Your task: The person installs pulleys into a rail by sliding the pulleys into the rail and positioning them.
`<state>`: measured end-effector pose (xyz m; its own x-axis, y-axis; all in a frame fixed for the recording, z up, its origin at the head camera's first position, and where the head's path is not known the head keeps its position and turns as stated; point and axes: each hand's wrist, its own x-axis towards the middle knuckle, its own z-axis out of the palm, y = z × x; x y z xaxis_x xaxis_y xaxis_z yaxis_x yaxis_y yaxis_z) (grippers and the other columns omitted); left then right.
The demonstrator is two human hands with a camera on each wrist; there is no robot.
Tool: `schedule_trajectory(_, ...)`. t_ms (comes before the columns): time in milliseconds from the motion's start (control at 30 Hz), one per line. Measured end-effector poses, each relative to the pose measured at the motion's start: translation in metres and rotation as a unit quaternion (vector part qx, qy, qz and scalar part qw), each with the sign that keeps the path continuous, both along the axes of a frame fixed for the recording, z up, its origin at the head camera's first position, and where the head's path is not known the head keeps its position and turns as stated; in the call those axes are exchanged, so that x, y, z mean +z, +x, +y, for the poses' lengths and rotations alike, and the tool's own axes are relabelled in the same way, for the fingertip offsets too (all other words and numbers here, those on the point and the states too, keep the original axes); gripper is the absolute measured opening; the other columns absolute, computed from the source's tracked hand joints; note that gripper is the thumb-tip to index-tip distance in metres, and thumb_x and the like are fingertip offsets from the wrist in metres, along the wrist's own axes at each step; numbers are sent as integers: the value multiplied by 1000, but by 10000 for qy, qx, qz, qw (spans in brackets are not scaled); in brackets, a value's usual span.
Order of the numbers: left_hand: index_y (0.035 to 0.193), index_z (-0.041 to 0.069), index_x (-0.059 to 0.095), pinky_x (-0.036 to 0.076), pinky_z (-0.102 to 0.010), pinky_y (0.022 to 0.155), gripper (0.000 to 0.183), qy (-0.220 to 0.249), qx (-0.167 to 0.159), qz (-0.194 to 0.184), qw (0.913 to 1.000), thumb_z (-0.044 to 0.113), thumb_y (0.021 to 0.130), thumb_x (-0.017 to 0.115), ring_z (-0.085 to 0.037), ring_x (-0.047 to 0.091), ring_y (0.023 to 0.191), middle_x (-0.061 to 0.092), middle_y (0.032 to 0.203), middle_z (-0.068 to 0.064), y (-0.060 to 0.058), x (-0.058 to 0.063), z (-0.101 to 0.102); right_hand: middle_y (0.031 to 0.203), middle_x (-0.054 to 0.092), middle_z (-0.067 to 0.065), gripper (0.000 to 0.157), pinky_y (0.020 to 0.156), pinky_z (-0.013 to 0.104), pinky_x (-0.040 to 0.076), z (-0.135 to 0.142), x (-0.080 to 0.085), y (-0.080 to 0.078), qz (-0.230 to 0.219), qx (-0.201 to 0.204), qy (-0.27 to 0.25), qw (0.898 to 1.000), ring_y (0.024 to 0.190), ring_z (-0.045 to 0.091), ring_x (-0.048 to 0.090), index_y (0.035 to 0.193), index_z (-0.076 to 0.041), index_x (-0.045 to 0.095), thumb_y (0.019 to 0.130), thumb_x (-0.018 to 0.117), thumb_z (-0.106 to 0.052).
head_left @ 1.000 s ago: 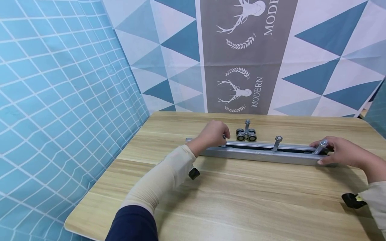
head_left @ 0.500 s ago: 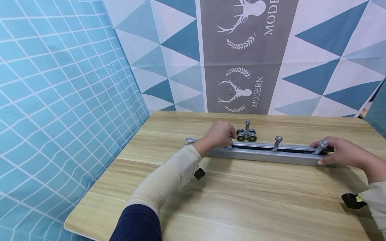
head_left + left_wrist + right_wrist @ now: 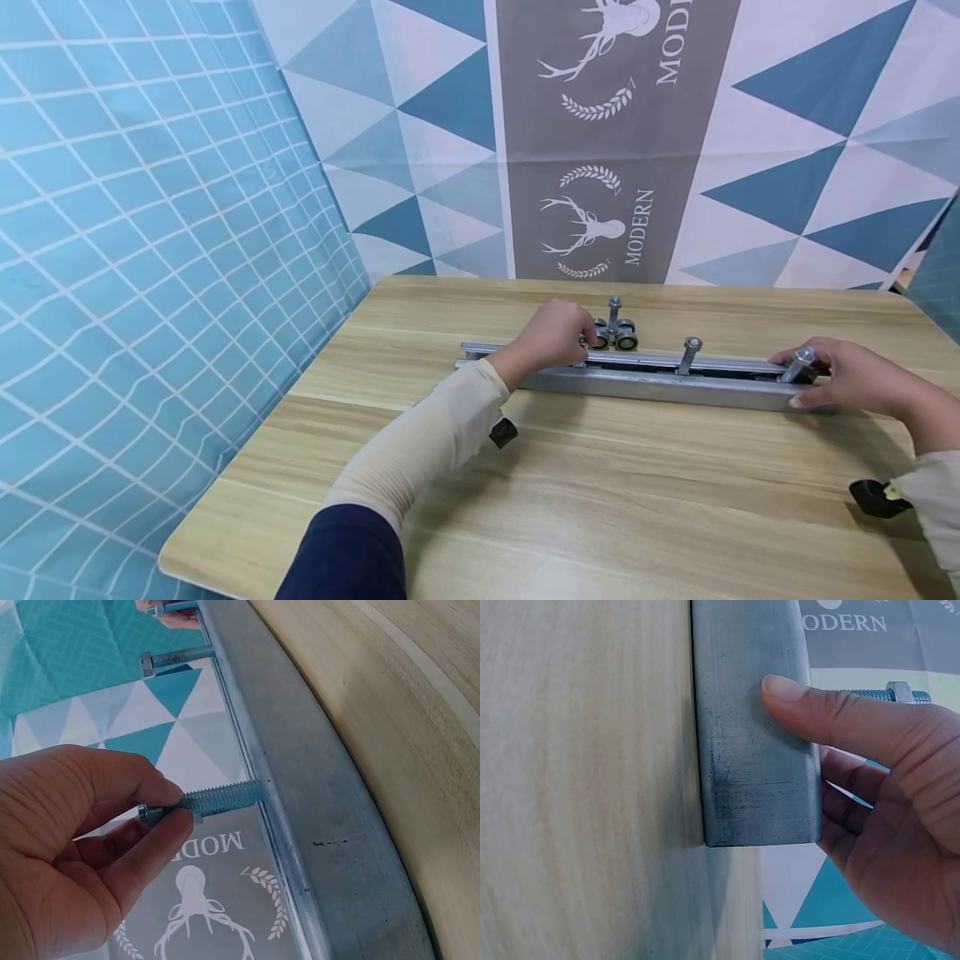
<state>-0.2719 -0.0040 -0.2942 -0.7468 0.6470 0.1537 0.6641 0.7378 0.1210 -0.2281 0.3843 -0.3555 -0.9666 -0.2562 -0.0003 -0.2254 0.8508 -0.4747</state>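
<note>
A long metal rail (image 3: 645, 383) with an open slot along its top lies across the table. Three threaded bolts rise from the slot. My left hand (image 3: 551, 333) pinches the leftmost bolt (image 3: 225, 799) near its top between thumb and fingers, as the left wrist view shows. Another bolt (image 3: 688, 357) stands untouched in the middle. At the right end, my right hand (image 3: 862, 379) grips the rail, thumb on the front face and fingers behind, close to the third bolt (image 3: 799, 365). Whatever carries the bolts inside the slot is mostly hidden.
Behind the rail, a loose four-wheeled roller trolley (image 3: 614, 315) stands on the wooden table (image 3: 637, 500), its bolt upright. A patterned cloth (image 3: 592, 142) hangs at the back and a blue checked one (image 3: 150, 250) at the left.
My left hand has slid rightward along the rail together with its bolt, uncovering more of the rail's left end. My right hand stays where it was.
</note>
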Motion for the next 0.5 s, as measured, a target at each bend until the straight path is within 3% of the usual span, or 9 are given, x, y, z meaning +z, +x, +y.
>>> schedule_trajectory(500, 93, 13, 78, 49, -20, 74, 25, 107, 85, -104, 9999, -2, 75, 69, -6, 61, 82, 72, 93, 6, 1, -1, 5, 112, 61, 25, 66, 68, 34, 46, 1, -1, 0, 48, 74, -4, 10000, 97, 29, 57, 121, 6, 59, 67, 88, -18)
